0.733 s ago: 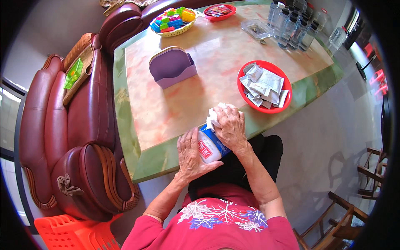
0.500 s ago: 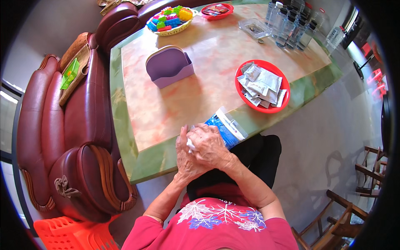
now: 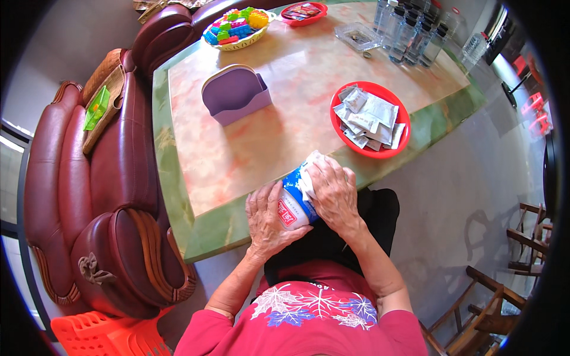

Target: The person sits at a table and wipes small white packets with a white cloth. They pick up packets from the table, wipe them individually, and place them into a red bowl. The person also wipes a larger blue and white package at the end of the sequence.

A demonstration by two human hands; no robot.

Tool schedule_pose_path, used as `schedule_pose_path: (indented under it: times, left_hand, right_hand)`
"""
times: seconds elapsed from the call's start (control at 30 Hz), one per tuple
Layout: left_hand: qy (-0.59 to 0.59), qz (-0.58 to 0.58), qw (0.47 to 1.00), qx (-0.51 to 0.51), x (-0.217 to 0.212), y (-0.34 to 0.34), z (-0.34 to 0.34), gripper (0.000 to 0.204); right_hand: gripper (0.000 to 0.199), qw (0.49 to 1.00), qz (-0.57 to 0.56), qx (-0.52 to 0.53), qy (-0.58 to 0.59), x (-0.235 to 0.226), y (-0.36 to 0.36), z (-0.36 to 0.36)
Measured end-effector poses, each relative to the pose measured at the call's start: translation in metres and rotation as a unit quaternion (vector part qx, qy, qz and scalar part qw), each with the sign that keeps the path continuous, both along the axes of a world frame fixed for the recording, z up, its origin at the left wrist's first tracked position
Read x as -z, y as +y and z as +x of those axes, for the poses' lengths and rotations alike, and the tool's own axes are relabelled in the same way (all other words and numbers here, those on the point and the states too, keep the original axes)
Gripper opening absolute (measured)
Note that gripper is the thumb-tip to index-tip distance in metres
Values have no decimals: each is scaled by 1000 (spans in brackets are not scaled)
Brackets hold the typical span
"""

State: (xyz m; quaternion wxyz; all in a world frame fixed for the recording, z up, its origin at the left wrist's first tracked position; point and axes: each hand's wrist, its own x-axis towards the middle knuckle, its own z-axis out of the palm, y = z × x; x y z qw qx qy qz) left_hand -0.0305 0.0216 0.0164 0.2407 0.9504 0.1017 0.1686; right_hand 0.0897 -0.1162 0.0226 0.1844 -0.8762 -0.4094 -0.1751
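Observation:
Over the table's near edge I have a blue-and-white packet (image 3: 294, 204) with a red label. My left hand (image 3: 265, 221) grips its near left end, thumb along the lower side and fingers on top. My right hand (image 3: 333, 193) is closed round a crumpled white cloth or tissue (image 3: 307, 181), pressed against the packet's far right end. That hand hides part of the packet. Just beyond my right hand stands a round red plate (image 3: 405, 133) heaped with small white sachets (image 3: 371, 118).
On the marble-look table (image 3: 208, 184) stand a purple holder (image 3: 237, 101), a basket of toy bricks (image 3: 237, 44), a smaller red plate (image 3: 303, 21), a clear plastic tray (image 3: 358, 38) and several bottles (image 3: 409, 41). A maroon sofa (image 3: 110, 178) lines the left; wooden chairs (image 3: 487, 302) stand at right.
My hands, earlier clasped together beside the packet, have parted. My left hand now grips the packet's near end, and my right hand has moved right onto its far end with the white cloth or tissue.

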Motion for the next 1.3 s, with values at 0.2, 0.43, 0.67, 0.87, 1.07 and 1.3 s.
schedule_pose_path:
  times: [0.2, 0.43, 0.67, 0.87, 1.07, 1.3]
  left_hand:
    - [-9, 14, 1000, -7, -3, -4, 1, 102]
    - [26, -11, 999, 16, 2, 5, -3, 126]
    - [-5, -124, 990, 74, 13, 24, -10, 138]
    - [-34, -227, 972, 56, 18, 23, -15, 151]
    - [-3, -139, 989, 51, 9, 22, -11, 153]
    - [71, -171, 979, 87, -2, 31, -11, 147]
  right_hand:
    - [53, 996, 58, 13, 68, 11, -47, -39]
    - [50, 993, 74, 66, 70, 15, -30, -22]
    - [40, 962, 99, -219, 132, 3, 17, -48]
    - [39, 963, 40, -231, 130, -6, 50, -19]
    - [35, 999, -15, -38, 21, 4, 45, 15]
    - [33, 999, 3, -51, 19, 0, 52, -14]
